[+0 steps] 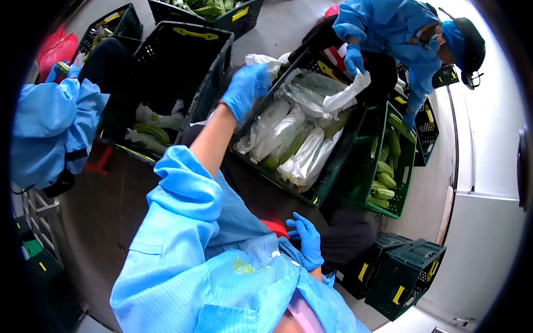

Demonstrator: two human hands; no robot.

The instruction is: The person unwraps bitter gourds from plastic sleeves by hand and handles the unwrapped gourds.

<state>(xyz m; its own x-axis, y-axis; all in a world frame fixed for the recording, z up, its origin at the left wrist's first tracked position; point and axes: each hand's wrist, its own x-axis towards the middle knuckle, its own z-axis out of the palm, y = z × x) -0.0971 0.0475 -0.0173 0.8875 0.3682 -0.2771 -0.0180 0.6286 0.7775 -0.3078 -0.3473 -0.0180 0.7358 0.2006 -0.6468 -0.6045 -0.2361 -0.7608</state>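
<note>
The left hand (247,91), gloved in blue, is raised over the gap between the large dark crate (189,66) and the middle crate (333,180). Its fingers are bent against a white plastic wrap (265,62) near the middle crate's far-left corner; whether the wrap is gripped cannot be told. The right hand (306,240), also gloved, is held low before the body, released, with fingers loosely curved.

Wrapped green vegetables (300,133) are packed across the middle crate, and above its far-right edge a white wrapped piece (348,93) is held by a co-worker (388,33). A few wrapped vegetables (152,132) are laid at the near-right corner of the large dark crate. Unwrapped vegetables (386,180) are piled along the right side of the green crate (355,172).

A yellow mark (244,266) is borne on the blue smock (166,266), and a pale label (406,173) is fixed to the green crate; no lettering can be read on either.
</note>
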